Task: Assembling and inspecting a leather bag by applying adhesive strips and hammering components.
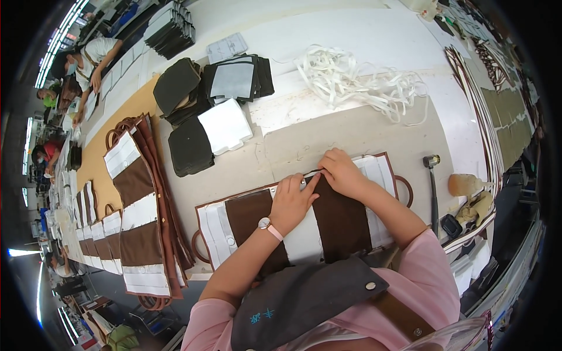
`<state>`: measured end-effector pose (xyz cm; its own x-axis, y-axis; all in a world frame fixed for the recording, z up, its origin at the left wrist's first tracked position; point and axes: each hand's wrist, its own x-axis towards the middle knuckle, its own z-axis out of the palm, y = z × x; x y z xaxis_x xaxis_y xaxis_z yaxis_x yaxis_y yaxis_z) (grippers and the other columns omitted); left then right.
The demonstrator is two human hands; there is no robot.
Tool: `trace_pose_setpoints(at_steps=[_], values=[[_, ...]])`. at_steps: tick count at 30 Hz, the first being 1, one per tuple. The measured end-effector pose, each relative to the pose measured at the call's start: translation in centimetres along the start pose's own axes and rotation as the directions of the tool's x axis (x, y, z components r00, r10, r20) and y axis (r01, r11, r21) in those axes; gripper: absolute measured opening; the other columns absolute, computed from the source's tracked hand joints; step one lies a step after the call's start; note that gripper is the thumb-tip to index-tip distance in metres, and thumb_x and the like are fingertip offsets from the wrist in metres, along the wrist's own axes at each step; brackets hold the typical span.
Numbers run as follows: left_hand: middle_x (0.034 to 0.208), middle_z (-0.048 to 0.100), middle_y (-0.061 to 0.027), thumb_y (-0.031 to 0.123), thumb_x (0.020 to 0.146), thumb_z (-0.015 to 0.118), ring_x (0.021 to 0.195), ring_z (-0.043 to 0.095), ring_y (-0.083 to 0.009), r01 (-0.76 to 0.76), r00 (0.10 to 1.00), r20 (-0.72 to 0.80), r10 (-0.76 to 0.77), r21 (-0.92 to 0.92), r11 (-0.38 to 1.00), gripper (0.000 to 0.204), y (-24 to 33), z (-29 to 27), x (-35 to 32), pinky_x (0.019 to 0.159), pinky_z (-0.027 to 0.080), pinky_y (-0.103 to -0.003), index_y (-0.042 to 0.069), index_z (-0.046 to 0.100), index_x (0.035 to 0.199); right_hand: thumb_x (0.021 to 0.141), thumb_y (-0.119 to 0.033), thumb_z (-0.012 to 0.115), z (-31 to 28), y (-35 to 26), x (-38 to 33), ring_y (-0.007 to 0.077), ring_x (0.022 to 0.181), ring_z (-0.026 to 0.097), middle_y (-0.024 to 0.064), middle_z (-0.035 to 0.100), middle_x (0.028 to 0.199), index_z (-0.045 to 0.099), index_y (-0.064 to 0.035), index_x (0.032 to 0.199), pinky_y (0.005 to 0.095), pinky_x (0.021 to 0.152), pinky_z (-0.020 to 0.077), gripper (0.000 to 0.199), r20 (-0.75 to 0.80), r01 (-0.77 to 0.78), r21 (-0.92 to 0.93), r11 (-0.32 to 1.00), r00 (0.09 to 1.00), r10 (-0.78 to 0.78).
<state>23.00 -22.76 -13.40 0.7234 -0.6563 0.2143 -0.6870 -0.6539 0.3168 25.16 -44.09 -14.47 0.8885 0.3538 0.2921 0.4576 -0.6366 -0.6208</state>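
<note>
A bag panel (345,219) lies flat in front of me, with brown and white stripes, a reddish-brown edge and a curved handle at each end. My left hand (291,202), wearing a watch at the wrist, grips its far edge near the middle, fingertips at the rim. Just right of it, my right hand (342,172) pinches the same edge, fingers bent. The two hands nearly touch. A small round metal piece shows at the edge by my left fingers. What lies under the fingertips is hidden.
Stacked striped bag panels (137,222) lie at left. Behind are dark pieces (192,146), white sheets (225,126) and tangled white tape (333,76). A hammer (432,187) and a yellowish bottle (465,185) sit at right. Another person (96,55) works at far left.
</note>
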Motion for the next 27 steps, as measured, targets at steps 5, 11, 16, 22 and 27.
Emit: trace_pose_setpoints(at_steps=[5,11,16,22,27], values=[[0.116,0.05,-0.0149,0.027,0.088,0.072,0.105,0.05,-0.0323,0.005,1.0,0.002,-0.005,-0.001,1.0,0.054,-0.1,-0.1,0.0,0.093,0.045,-0.041,0.017,0.058,0.139,0.078,0.001,0.065,-0.3,-0.2,0.1,0.0342,0.092,0.055,0.0117,0.057,0.092,0.061,-0.0045,0.086,0.0429,0.082,0.0448,0.011,-0.02,-0.054,0.038,0.998,0.998,0.055],[0.117,0.05,-0.015,0.025,0.088,0.072,0.106,0.051,-0.0324,0.024,1.0,0.009,-0.023,-0.026,0.999,0.053,0.0,0.1,-0.1,0.094,0.045,-0.042,0.015,0.058,0.138,0.077,0.002,0.065,-0.4,0.0,1.1,0.0348,0.092,0.054,0.0122,0.057,0.091,0.061,-0.0039,0.087,0.0428,0.081,0.0456,0.012,0.098,-0.025,0.025,0.999,0.995,0.023],[0.115,0.05,-0.0154,0.023,0.088,0.072,0.104,0.051,-0.0327,0.017,0.999,-0.037,-0.019,-0.052,0.998,0.05,-0.2,0.2,-0.1,0.092,0.046,-0.042,0.013,0.06,0.135,0.076,0.005,0.062,0.1,0.0,0.9,0.0348,0.092,0.053,0.0127,0.056,0.091,0.061,-0.0035,0.087,0.0425,0.082,0.046,0.014,0.127,0.015,0.029,0.999,0.992,-0.019],[0.117,0.051,-0.0144,0.025,0.089,0.071,0.107,0.053,-0.032,0.044,0.999,-0.001,-0.044,-0.033,0.998,0.048,-0.1,0.4,-0.1,0.094,0.046,-0.042,0.013,0.059,0.134,0.072,0.004,0.062,-1.0,0.6,-0.3,0.0294,0.094,0.053,0.0079,0.057,0.094,0.065,-0.0045,0.09,0.039,0.084,0.0469,0.02,0.105,0.208,-0.03,0.978,0.973,-0.204],[0.115,0.052,-0.0144,0.022,0.087,0.073,0.105,0.054,-0.0324,0.054,0.996,-0.061,-0.059,-0.08,0.995,0.048,-0.2,0.4,-0.1,0.093,0.047,-0.041,0.007,0.061,0.13,0.076,-0.011,0.063,-1.4,0.4,-0.9,0.0246,0.098,0.054,0.0048,0.06,0.099,0.069,-0.0034,0.1,0.0365,0.087,0.0466,0.026,0.151,0.301,-0.201,0.932,0.95,-0.274]])
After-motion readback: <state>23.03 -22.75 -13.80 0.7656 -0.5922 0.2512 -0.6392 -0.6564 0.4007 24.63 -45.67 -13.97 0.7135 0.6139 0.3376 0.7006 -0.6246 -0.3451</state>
